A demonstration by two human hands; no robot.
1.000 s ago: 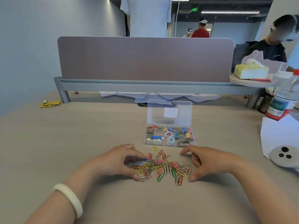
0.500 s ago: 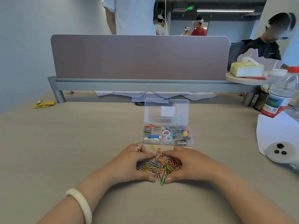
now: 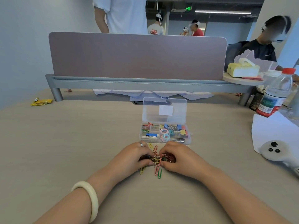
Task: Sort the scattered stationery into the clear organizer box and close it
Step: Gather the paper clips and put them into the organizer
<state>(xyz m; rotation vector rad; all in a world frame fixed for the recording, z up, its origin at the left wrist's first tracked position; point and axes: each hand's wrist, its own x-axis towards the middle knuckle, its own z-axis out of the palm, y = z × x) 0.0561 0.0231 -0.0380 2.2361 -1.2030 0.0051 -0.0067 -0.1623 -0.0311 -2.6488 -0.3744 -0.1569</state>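
A heap of coloured paper clips (image 3: 159, 159) lies on the desk, squeezed between my two hands. My left hand (image 3: 135, 156) cups the heap from the left and my right hand (image 3: 175, 156) from the right, fingers curled around it. A few clips stick out at the near edge and at the far side. Just beyond stands the clear organizer box (image 3: 165, 135), its lid (image 3: 164, 109) upright and open. Its compartments hold paper clips, an eraser, pastel rings and binder clips.
A grey desk divider (image 3: 137, 57) closes the far side. At right are a water bottle (image 3: 275, 94), white paper (image 3: 275, 131), a white controller (image 3: 275, 150) and a tissue pack (image 3: 242, 69). A yellow wrapper (image 3: 41, 102) lies far left. People stand and sit beyond the divider.
My hands have drawn together, pushing the spread-out paper clips into a tight heap between them. The box has not moved.
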